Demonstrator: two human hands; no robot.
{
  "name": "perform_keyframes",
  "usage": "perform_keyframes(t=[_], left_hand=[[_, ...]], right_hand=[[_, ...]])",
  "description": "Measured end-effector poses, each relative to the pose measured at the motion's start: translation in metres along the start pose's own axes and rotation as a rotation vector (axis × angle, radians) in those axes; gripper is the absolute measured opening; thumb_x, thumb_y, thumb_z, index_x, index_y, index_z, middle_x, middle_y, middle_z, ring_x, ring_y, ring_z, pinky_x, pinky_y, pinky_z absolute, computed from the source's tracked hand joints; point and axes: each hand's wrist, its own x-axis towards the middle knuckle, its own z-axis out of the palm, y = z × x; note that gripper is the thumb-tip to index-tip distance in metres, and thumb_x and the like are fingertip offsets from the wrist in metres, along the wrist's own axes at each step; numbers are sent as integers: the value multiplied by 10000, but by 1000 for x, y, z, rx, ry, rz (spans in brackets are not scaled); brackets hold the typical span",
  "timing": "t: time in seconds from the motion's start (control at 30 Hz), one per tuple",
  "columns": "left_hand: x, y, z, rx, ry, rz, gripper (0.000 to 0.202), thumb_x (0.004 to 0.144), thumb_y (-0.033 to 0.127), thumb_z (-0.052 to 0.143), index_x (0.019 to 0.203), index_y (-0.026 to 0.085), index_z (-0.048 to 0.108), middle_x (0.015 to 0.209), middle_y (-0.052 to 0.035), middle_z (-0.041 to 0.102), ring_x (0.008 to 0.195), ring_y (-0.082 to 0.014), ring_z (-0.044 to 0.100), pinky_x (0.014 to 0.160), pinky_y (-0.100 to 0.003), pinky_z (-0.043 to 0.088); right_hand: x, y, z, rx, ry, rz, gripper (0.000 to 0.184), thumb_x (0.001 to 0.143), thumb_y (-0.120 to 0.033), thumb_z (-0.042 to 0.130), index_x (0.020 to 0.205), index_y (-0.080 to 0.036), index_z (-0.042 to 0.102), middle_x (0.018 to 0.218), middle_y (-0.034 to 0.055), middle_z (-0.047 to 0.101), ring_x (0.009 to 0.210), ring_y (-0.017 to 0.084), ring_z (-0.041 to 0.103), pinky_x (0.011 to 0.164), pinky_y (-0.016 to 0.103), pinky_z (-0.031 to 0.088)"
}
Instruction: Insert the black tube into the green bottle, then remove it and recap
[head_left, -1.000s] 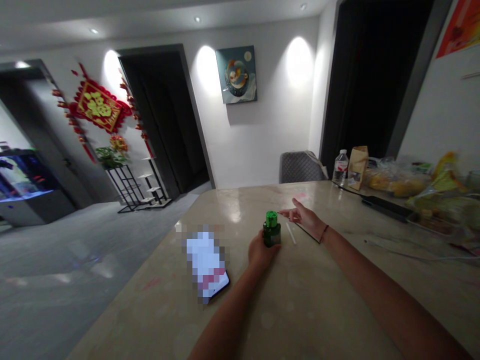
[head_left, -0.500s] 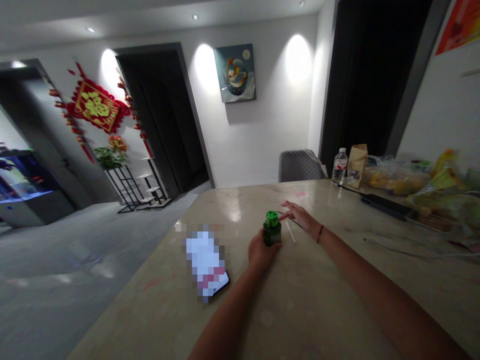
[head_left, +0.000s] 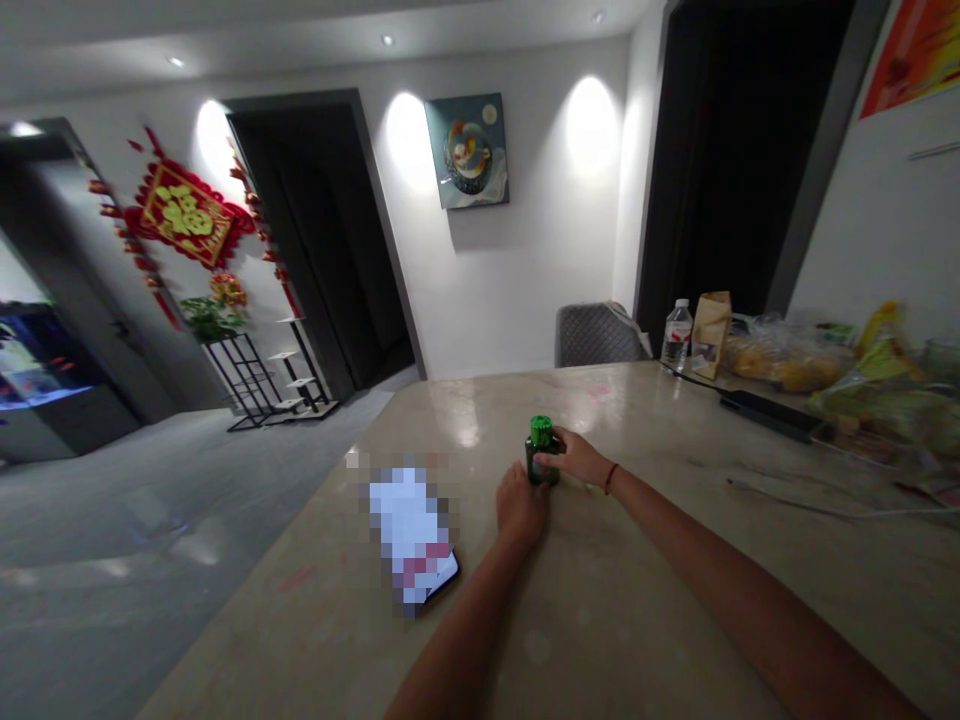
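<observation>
A small dark green bottle (head_left: 541,462) with a bright green ribbed cap stands upright on the polished, beige stone-look table (head_left: 615,600), about midway across it and well away from every edge. It looks like smooth glass or plastic; the cap is round and knurled. There is one such bottle.

The left hand (head_left: 520,505) sits at the bottle's near side, fingers curled and touching its base; whether they truly clasp it cannot be told. The right hand (head_left: 576,460) wraps around the bottle's right side, thumb and fingers closed on the body just under the cap. A thin red cord circles the right wrist.

Left of the left hand, near the table's left edge, lies one flat phone (head_left: 415,535), its screen blurred out. Along the far right edge stand one clear plastic water bottle (head_left: 676,336) and one brown paper bag (head_left: 708,333), then crinkled plastic bags (head_left: 795,358) of food and one long black flat bar (head_left: 769,414). One grey quilted chair (head_left: 596,335) stands at the far end.
</observation>
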Motion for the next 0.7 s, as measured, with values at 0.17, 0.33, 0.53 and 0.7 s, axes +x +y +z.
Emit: perform_keyframes(t=[0.17,0.33,0.53,0.7], left_hand=[[2,-3,6,111,29,5,539,786,220,388,1280,22,304,1325,-170,355,1242,-228,298,1015,-302,220],[-2,-3,3,78,24,74,580,769,204,399,1315,74,256,1267,-157,434,1174,-221,390,984,-310,258],[-1,0,-1,70,15,57,563,752,180,413,1304,161,303,1224,-112,489,1170,-217,392,976,-315,256],[-1,0,0,97,17,60,577,749,212,428,1308,155,298,1207,-127,498,1159,-227,401,964,-318,269]], right_hand=[[15,4,3,-276,3,10,659,573,-300,689,1157,-127,437,1069,116,580,963,215,549,832,348,416],[2,2,-14,-532,-69,52,881,598,-359,666,1322,-109,232,1225,164,478,1109,234,470,908,340,364],[-27,4,-46,-964,-111,391,618,640,-508,582,1097,-93,540,1089,218,548,977,310,536,791,387,401],[-37,20,-45,-929,-87,220,295,742,-268,502,993,-152,604,967,122,598,876,197,565,759,268,398]])
